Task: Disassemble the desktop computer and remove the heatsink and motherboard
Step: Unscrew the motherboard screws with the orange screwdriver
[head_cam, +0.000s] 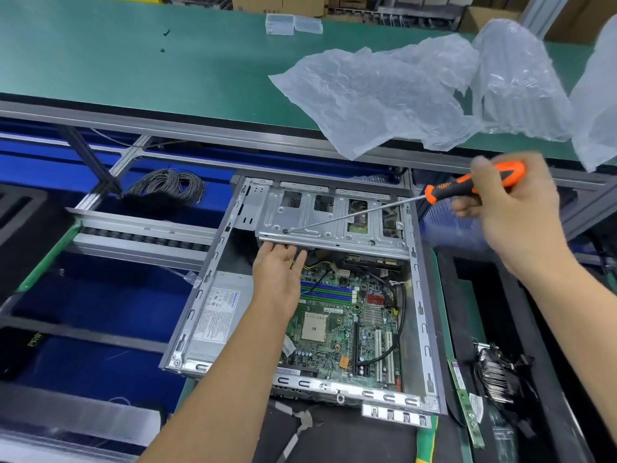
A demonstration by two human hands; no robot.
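An open desktop case (213, 259) lies flat before me. Inside it the green motherboard (337, 332) shows a bare CPU socket (314, 326), with the silver power supply (217, 315) to its left. My left hand (278, 272) reaches in, its fingers tucked under the front edge of the metal drive cage (320, 215). My right hand (510, 212) grips an orange-and-black screwdriver (474, 182), whose long shaft slants down-left so the tip touches the cage top. A finned heatsink (494, 375) lies outside the case at the right, beside a green memory stick (464, 399).
Crumpled clear plastic wrap (417, 91) lies on the green bench (133, 61) behind the case. A coil of grey cable (170, 188) sits at the left on the blue surface. Clear plastic boxes (290, 24) stand far back. Metal rails (143, 232) run along the left.
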